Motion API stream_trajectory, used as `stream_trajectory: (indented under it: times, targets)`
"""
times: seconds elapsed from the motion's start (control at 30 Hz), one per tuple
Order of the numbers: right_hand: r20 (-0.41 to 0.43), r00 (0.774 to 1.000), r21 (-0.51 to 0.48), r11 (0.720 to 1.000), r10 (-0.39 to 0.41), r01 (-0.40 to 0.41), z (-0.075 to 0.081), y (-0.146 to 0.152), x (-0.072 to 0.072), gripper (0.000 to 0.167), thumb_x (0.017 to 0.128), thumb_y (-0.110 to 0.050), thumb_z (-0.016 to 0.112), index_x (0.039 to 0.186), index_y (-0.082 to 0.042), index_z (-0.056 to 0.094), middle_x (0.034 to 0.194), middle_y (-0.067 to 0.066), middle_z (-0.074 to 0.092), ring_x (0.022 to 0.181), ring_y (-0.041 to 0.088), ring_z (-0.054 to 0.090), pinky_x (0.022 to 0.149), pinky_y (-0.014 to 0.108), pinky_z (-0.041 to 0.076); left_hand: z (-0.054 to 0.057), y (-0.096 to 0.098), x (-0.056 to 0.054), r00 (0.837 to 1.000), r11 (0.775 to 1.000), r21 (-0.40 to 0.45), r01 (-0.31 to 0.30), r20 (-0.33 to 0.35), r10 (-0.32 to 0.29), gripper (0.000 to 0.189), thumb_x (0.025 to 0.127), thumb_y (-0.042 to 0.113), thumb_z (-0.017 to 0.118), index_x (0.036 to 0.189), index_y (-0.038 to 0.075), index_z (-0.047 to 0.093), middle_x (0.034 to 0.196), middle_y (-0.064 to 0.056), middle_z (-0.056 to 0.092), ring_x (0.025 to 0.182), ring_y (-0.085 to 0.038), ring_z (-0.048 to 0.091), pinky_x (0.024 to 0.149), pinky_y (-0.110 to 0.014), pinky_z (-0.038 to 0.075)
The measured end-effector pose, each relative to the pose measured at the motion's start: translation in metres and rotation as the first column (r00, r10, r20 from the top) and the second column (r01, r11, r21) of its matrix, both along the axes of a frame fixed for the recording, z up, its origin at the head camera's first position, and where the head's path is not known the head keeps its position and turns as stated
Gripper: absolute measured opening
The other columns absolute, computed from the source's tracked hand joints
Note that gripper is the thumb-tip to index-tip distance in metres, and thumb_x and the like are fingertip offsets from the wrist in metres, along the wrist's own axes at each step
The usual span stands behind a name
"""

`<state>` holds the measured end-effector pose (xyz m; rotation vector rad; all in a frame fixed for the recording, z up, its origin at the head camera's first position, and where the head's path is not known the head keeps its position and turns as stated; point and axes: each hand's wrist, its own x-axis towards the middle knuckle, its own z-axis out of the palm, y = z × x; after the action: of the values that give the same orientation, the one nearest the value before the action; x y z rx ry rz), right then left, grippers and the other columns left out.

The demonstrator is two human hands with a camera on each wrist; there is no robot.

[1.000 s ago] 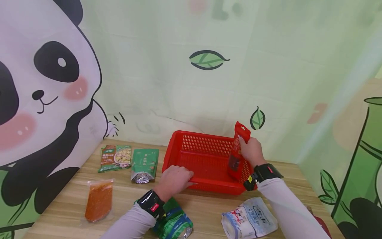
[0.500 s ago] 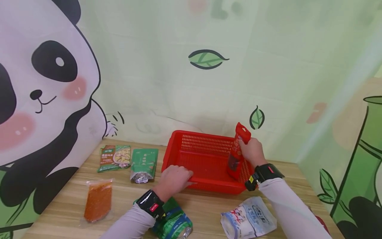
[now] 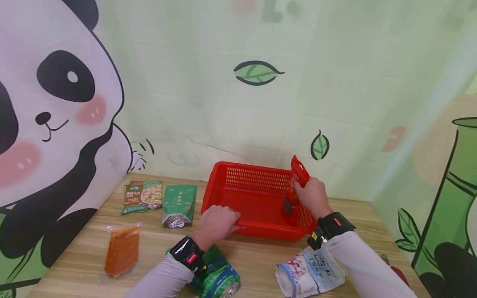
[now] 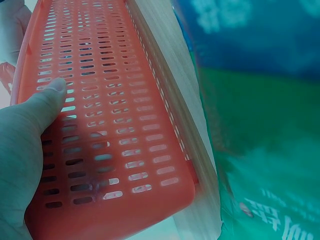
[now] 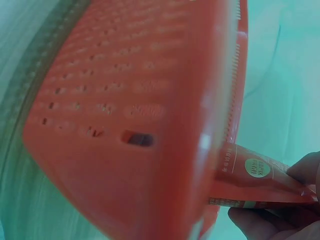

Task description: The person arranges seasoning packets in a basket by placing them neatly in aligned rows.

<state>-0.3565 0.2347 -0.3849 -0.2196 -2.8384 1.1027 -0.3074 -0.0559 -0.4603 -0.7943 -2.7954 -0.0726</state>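
A red plastic basket with slotted walls stands against the backdrop. My left hand grips its front rim near the left corner. The thumb lies on the outer wall in the left wrist view; the other fingers are mostly hidden. With my right hand I hold a red food pouch by its upper part. The pouch leans, its lower end inside the basket at the right. The right wrist view has that pouch pinched between thumb and fingers behind the rim.
Left of the basket lie a green-brown seasoning packet, a green pouch and a clear bag of orange sauce. A green-blue pouch lies below my left wrist. A white-blue pouch sits in front; my right forearm partly hides a dark red item.
My right hand has lowered slightly, and the red pouch has sunk and turned a little with it. My left hand stays on the basket rim.
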Motion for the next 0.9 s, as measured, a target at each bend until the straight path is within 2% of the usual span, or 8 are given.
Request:
stream_trajectory:
  times: [0.13, 0.33, 0.7, 0.9]
  targets:
    - [-0.023, 1.0, 0.016, 1.0, 0.008, -0.007, -0.0039, -0.0016, 0.0033, 0.041, 0.102, -0.029, 0.062, 0.128, 0.003, 0.056, 0.106, 0.022, 0.072, 0.077, 0.028, 0.067, 0.072, 0.035, 0.061, 0.0, 0.0003, 0.0, 1.0, 1.0, -0.004, -0.004, -0.001, 0.004, 0.028, 0.085, 0.044, 0.082, 0.094, 0.02, 0.073, 0.073, 0.006, 0.072, 0.056, -0.009, 0.052, 0.058, -0.02, 0.048]
    - [-0.051, 0.999, 0.024, 1.0, 0.015, -0.013, -0.0058, -0.001, 0.0049, 0.041, 0.102, -0.027, 0.062, 0.127, 0.004, 0.057, 0.107, 0.023, 0.072, 0.077, 0.028, 0.068, 0.077, 0.041, 0.063, -0.0002, 0.0003, 0.0002, 1.0, 1.0, -0.007, -0.008, -0.001, 0.008, 0.028, 0.084, 0.045, 0.082, 0.094, 0.02, 0.074, 0.072, 0.006, 0.072, 0.056, -0.009, 0.051, 0.057, -0.02, 0.047]
    - [-0.103, 0.994, 0.08, 0.996, 0.045, -0.037, -0.0056, -0.0024, 0.0014, 0.035, 0.104, -0.025, 0.058, 0.121, 0.005, 0.057, 0.095, 0.021, 0.07, 0.071, 0.025, 0.065, 0.06, 0.026, 0.054, -0.0017, 0.0004, -0.0011, 1.0, 1.0, -0.003, -0.007, 0.003, 0.007, 0.028, 0.084, 0.044, 0.083, 0.096, 0.02, 0.075, 0.072, 0.006, 0.071, 0.056, -0.009, 0.05, 0.057, -0.02, 0.046]
    - [-0.117, 0.992, 0.056, 0.998, 0.045, -0.039, -0.007, -0.0014, 0.0001, 0.034, 0.105, -0.024, 0.056, 0.125, 0.003, 0.056, 0.099, 0.021, 0.069, 0.075, 0.026, 0.066, 0.064, 0.028, 0.056, -0.0003, 0.001, -0.0005, 1.0, 1.0, -0.006, -0.007, -0.007, 0.007, 0.028, 0.085, 0.045, 0.082, 0.094, 0.02, 0.074, 0.07, 0.006, 0.069, 0.056, -0.009, 0.05, 0.055, -0.02, 0.045]
